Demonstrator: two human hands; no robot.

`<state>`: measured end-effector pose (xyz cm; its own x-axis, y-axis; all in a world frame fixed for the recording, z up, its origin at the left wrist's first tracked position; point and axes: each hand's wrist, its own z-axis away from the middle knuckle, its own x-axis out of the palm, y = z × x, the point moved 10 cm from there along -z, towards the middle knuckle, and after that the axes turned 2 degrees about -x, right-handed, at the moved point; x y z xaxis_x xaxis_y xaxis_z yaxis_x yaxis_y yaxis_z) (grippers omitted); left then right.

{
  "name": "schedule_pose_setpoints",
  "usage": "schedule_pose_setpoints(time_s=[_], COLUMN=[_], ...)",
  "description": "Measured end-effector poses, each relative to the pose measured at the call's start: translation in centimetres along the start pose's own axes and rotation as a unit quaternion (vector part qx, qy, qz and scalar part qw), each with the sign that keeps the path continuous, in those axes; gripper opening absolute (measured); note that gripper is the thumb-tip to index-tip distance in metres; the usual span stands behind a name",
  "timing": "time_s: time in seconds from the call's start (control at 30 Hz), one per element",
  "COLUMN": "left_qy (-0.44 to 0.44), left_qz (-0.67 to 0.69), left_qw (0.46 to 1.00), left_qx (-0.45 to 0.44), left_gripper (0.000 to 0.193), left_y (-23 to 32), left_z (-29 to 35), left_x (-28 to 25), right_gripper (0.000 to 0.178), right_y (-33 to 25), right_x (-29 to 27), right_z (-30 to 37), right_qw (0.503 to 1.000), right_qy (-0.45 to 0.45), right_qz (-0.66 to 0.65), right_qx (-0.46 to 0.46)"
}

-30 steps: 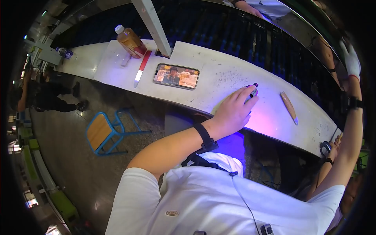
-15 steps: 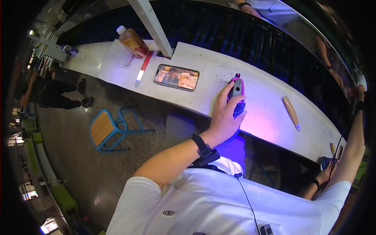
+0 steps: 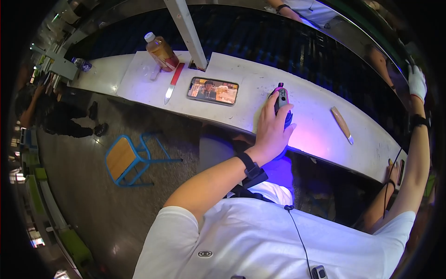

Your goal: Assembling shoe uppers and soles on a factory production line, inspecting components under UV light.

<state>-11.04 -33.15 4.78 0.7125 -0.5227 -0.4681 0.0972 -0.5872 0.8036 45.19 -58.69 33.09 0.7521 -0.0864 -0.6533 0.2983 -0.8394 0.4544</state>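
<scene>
The white, flat-topped bench runs crosswise; a dark slatted conveyor lies along its far edge, presumably so that items pass within reach. A blue-framed stool with a wooden seat stands on the floor off the bench's near edge, left of the worker.

The bare left hand is at the bench's middle, fingers part-spread and curled from above around a dark, rounded, shoe-like item; this hold appears to steady it and leave its upper face exposed. The white-gloved right hand reaches beyond the bench's right end; whether its fingers grip anything cannot be told.

A clear bottle of amber drink stands at the bench's left far edge, apparently clear of the work. A black-framed smartphone lies screen up left of the bench's middle, likely for viewing. A red-handled knife and a wooden-handled knife lie left and right on the bench, seemingly within reach.

The item shows a grey upper face, pink edging, a blue lower part, a dark tip and one black round spot.
</scene>
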Motion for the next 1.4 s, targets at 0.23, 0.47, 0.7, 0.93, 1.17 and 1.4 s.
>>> schedule_pose_setpoints(time_s=[0.23, 0.47, 0.7, 0.93, 1.17, 1.4], left_qy=[-0.211, -0.074, -0.1, -0.074, -0.095, -0.085], left_qz=[-0.195, -0.137, 0.083, 0.121, 0.179, 0.147], left_qw=[0.895, 0.89, 0.985, 0.98, 0.972, 0.957], left_qx=[0.342, 0.428, 0.113, 0.141, 0.12, 0.234], left_gripper=[0.059, 0.039, 0.042, 0.045, 0.039, 0.038], left_y=[1.7, 7.6, 8.3, 8.2, 7.5, 9.3], left_z=[7.7, 1.5, -3.2, -1.6, -0.6, 0.6], left_x=[-0.9, -2.6, -6.3, -6.1, -4.7, -5.9], right_gripper=[0.032, 0.017, 0.042, 0.061, 0.049, 0.035], right_y=[-12.0, -22.9, -25.1, -27.8, -29.3, -32.7], right_x=[-24.5, -19.7, -17.2, -17.7, -20.6, -22.8], right_z=[24.0, 33.1, 37.8, 37.8, 36.8, 37.0], right_qw=[0.825, 0.697, 0.481, 0.402, 0.401, 0.315], right_qy=[0.177, -0.093, -0.088, -0.085, -0.114, -0.164], right_qz=[-0.521, -0.707, -0.86, -0.889, -0.904, -0.931], right_qx=[-0.125, 0.08, 0.148, 0.204, 0.1, 0.085])
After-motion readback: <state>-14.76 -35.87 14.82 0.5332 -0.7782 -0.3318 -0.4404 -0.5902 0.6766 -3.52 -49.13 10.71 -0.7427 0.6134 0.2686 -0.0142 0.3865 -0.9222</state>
